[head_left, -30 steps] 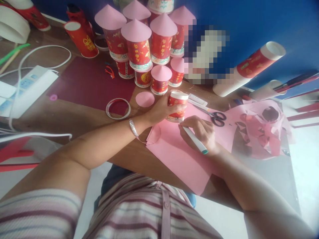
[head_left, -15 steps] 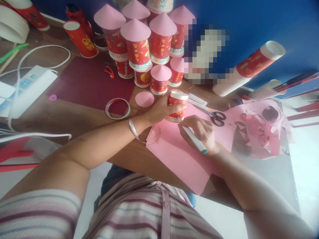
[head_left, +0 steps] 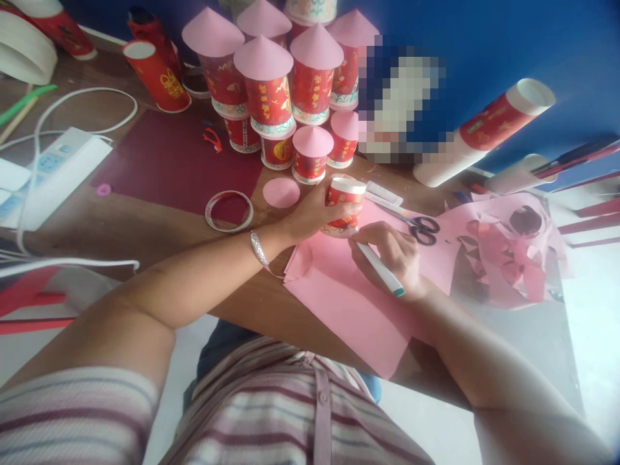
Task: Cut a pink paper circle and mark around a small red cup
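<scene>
My left hand (head_left: 317, 213) is wrapped round a short red paper cup (head_left: 346, 200) with white rims and gold markings, held over a sheet of pink paper (head_left: 358, 310). Between the fingers of my right hand (head_left: 390, 255) is a white marker (head_left: 380, 268) with a green end. Its tip meets the lower white rim of the cup; the exact contact is too small to make out. A round pink paper disc (head_left: 281, 193) lies left of the cup. To the right, scissors (head_left: 421, 229) with dark handles rest on the pink paper.
Stacked red cylinders with pink cone tops (head_left: 264, 61) stand at the back. Pink paper scraps (head_left: 518, 252) lie at the right. A tape roll (head_left: 228, 211) sits on the left near a maroon sheet (head_left: 179, 161). A white power strip (head_left: 58, 174) with cables is at far left.
My right hand and the marker have shifted very slightly to the right along the cup's lower rim. My left hand and the cup have barely moved.
</scene>
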The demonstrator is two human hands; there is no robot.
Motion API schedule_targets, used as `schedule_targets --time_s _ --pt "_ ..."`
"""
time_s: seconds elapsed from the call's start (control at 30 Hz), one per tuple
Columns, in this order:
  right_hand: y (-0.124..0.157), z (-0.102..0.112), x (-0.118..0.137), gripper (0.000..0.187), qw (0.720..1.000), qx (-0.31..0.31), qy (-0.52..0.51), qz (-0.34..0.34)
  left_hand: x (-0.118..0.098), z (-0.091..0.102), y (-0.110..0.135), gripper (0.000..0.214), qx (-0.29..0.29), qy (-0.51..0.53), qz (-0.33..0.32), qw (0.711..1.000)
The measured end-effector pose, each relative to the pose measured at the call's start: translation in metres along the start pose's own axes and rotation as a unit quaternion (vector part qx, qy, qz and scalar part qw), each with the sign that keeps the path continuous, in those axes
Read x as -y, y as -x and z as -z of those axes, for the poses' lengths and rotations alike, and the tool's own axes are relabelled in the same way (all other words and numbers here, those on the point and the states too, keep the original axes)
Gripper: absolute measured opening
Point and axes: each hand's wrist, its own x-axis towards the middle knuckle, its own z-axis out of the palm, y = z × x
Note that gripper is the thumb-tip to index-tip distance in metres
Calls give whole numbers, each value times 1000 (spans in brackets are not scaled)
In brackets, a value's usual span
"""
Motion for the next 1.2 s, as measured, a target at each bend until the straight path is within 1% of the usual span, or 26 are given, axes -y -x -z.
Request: schedule_targets --time_s 0.23,0.4,0.57,0.7,0.97,1.07,1.2 --pt "0 -1 0 20 1000 -9 -4 0 -1 0 0 53 2 11 7 1000" --pt "0 1 1 20 1000 2 -5 -1 0 1 -1 50 4 5 -4 1000" --pt "-1 3 2 21 1000 12 3 -3 -3 -1 0 48 0 9 2 1000" --pt "0 2 3 22 1000 13 3 -7 -6 -2 1 51 -6 20 6 1000" --pt "0 2 4 22 1000 14 -12 -5 -5 -2 1 48 -10 27 11 1000" --pt "1 3 3 21 999 25 -20 -8 -7 -3 1 43 -3 20 3 1000" --pt "1 4 3 20 999 32 -15 -11 -8 -3 0 44 -3 4 2 1000"
